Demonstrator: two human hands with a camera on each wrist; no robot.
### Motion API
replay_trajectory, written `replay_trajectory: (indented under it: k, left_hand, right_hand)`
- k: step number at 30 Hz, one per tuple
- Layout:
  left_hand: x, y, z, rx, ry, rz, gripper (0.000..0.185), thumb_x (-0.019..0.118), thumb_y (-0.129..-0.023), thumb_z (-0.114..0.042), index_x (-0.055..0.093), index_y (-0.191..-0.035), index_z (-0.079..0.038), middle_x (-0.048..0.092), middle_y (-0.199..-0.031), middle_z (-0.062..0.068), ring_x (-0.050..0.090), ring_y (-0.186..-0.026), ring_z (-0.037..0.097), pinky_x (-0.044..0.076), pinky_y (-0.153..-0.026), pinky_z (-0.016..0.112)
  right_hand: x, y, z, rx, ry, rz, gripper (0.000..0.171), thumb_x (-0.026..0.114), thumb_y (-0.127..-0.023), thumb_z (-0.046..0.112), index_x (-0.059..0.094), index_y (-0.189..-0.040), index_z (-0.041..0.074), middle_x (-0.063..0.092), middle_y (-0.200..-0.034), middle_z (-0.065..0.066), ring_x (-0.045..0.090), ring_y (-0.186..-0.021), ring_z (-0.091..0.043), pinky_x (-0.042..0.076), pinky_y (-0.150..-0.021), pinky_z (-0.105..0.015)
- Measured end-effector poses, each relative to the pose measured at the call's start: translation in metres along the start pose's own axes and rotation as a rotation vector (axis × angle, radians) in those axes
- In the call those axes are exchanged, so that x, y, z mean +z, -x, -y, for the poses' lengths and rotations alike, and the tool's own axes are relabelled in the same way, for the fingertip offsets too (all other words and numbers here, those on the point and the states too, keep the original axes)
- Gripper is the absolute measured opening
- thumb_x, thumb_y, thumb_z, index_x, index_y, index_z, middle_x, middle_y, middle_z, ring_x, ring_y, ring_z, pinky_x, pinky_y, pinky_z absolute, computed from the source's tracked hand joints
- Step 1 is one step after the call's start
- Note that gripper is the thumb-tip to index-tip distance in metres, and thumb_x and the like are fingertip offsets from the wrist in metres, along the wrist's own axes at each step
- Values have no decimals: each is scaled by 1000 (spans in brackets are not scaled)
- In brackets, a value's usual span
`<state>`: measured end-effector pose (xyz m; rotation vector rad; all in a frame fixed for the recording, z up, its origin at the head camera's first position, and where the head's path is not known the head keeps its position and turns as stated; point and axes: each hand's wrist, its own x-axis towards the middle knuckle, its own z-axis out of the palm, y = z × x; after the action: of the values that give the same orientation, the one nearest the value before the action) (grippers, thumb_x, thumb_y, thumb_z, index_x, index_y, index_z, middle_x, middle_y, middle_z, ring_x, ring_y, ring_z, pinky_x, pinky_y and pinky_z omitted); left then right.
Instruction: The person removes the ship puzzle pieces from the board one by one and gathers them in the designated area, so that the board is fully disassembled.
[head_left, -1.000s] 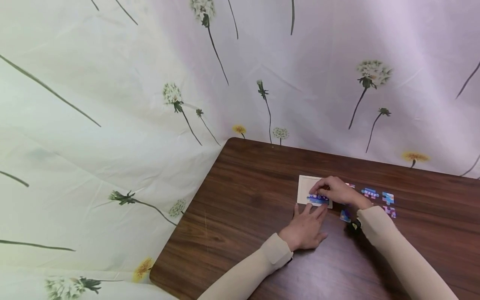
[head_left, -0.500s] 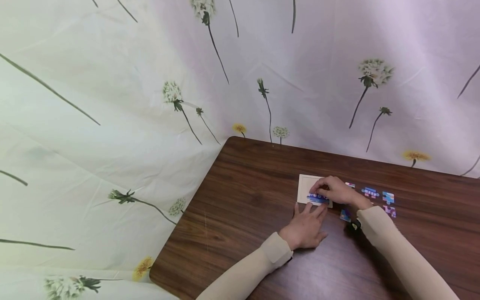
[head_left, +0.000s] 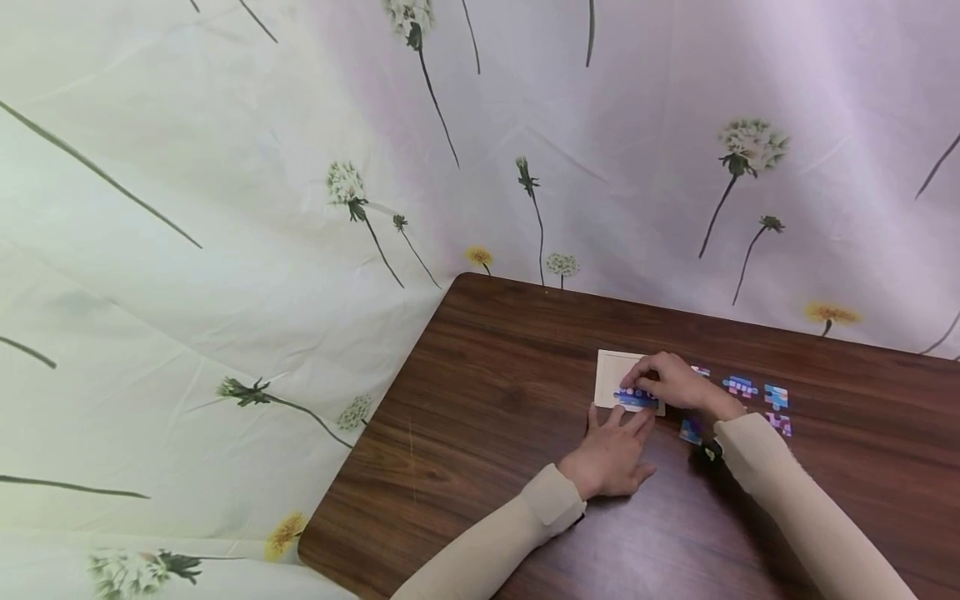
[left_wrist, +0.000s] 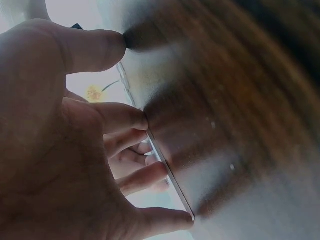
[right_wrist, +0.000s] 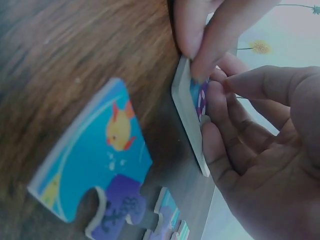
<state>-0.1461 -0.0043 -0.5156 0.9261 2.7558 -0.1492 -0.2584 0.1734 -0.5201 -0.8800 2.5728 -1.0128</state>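
A white puzzle tray (head_left: pixel 607 379) lies on the table, with blue-and-purple jigsaw pieces (head_left: pixel 635 400) along its near side. My left hand (head_left: pixel 611 458) reaches to the tray's near edge with fingers spread and fairly straight. In the left wrist view its fingertips (left_wrist: pixel 182 220) touch the thin tray edge. Over the tray's right part, my right hand (head_left: pixel 675 383) bends its fingers and thumb down onto a puzzle piece (right_wrist: pixel 201 97) and pinches it. Those fingers hide much of the piece. In the right wrist view, left fingertips press close beside it at the tray's rim.
Right of the tray lie several loose jigsaw pieces, among them a blue one (head_left: pixel 741 386), a corner one (head_left: pixel 777 396) and a pink-purple one (head_left: pixel 780 423). A fish-patterned piece (right_wrist: pixel 117 145) rests below the right wrist. A flowered curtain (head_left: pixel 637 167) hangs behind the table (head_left: pixel 480 400).
Both hands keep nearly the same place at the tray. The right fingers shift only slightly over the pieces, and the loose pieces stay where they were.
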Motion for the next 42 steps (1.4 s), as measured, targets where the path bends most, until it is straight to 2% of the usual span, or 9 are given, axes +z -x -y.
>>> replay_trajectory:
  k: [8,17,31,42]
  left_hand:
    - [0,-1,-1,9,16,-4,72,49,-105,-59,31,-165,-23,22,-172,-17,31,-151,18,40,-119,59]
    - [-5,-1,0,11,-15,-13,72,48,-105,-59,33,-165,-22,24,-172,-15,30,-152,19,41,-118,60]
    - [-5,0,0,5,-2,2,72,48,-105,-58,33,-165,-22,21,-173,-16,30,-153,19,39,-120,60]
    - [-3,-1,1,6,4,1,71,48,-105,-59,32,-165,-23,22,-173,-16,32,-150,17,39,-120,59]
  right_hand:
    - [4,1,0,25,-32,3,21,60,-103,3,80,-103,9,77,-109,-10,71,-99,-20,57,-82,-29]
    - [0,-1,-1,56,-42,10,20,58,-103,5,78,-104,10,77,-106,-7,65,-88,-13,53,-77,-26]
    - [0,-1,-3,-20,-110,44,10,68,-99,5,75,-106,7,76,-99,-6,64,-82,-7,53,-74,-24]
    - [0,1,-3,17,-142,-10,10,68,-100,6,76,-105,8,76,-96,-5,66,-83,-8,53,-75,-23]
